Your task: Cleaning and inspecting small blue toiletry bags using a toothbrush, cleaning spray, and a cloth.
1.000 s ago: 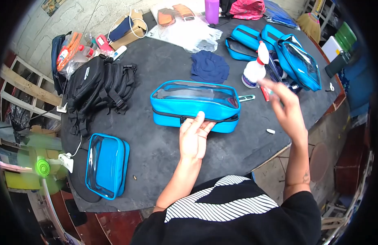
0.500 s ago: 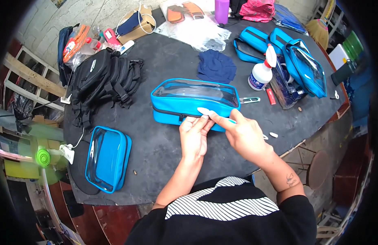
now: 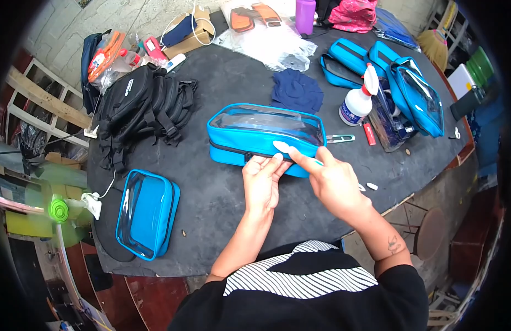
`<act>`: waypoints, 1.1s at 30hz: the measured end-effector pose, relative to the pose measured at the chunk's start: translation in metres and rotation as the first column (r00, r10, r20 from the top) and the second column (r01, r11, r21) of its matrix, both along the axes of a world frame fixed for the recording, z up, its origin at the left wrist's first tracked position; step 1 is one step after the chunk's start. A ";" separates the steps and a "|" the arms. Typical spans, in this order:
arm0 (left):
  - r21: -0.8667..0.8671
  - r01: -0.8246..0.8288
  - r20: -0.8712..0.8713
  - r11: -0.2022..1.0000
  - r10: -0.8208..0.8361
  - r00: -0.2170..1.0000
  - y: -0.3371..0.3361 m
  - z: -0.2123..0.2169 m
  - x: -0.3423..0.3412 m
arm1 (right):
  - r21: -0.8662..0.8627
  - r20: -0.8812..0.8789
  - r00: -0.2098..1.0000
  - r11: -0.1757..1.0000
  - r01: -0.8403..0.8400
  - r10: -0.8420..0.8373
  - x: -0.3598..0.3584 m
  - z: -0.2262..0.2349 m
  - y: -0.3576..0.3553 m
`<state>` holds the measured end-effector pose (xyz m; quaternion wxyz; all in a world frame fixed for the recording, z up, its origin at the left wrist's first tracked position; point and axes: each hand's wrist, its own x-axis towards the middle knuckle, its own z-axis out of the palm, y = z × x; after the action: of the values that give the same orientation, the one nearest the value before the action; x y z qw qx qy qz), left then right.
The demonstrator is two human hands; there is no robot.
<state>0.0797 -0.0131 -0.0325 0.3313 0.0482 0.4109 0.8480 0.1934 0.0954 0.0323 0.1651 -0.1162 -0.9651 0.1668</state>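
Note:
A bright blue pouch (image 3: 222, 134) with a clear plastic top lies on its base in front of me, a black zipper running along its near side. My left hand (image 3: 261, 182) is closed on the pouch's near edge, thumb up by the zipper and fingers partly hidden under it. My right hand (image 3: 335, 182) presses a small white oval piece (image 3: 281, 147) against the blue side, its index finger stretched along to it. A bit of teal (image 3: 319, 163) shows at the right hand's fingers; I cannot make out what it is.
Thread snips (image 3: 341, 138), a spray bottle (image 3: 356, 105), a red lighter-shaped item (image 3: 369, 134) and more blue pouches (image 3: 413, 96) are at right. A navy cloth (image 3: 297, 91) lies behind. Leftward are a black backpack (image 3: 137, 107), another blue pouch (image 3: 148, 212) and a green fan (image 3: 58, 209).
The white piece has slid slightly to the right along the pouch's side with my right hand. My left hand keeps its hold. The whole view has shifted a little.

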 end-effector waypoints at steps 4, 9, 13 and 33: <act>0.012 0.012 0.015 1.000 -0.013 1.000 -0.006 -0.001 -0.002 | -0.049 0.193 0.981 0.998 0.042 -0.031 0.009 0.022 0.004; 0.010 -0.020 0.038 1.000 0.019 0.999 -0.005 0.004 -0.001 | -0.096 0.158 0.987 0.995 -0.005 0.020 0.007 0.010 0.006; -0.020 -0.030 -0.018 0.999 0.029 0.999 0.001 -0.001 -0.004 | -0.208 0.162 0.987 0.978 0.020 0.014 -0.002 0.006 0.005; 0.085 -0.035 0.025 0.996 0.033 0.999 0.006 0.012 0.024 | 0.332 0.010 0.873 0.822 -0.463 0.487 -0.084 0.032 0.099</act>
<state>0.1040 -0.0069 -0.0200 0.3195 0.0455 0.3710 0.8707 0.1098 0.1947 0.0644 0.1713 0.1629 -0.9706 0.0458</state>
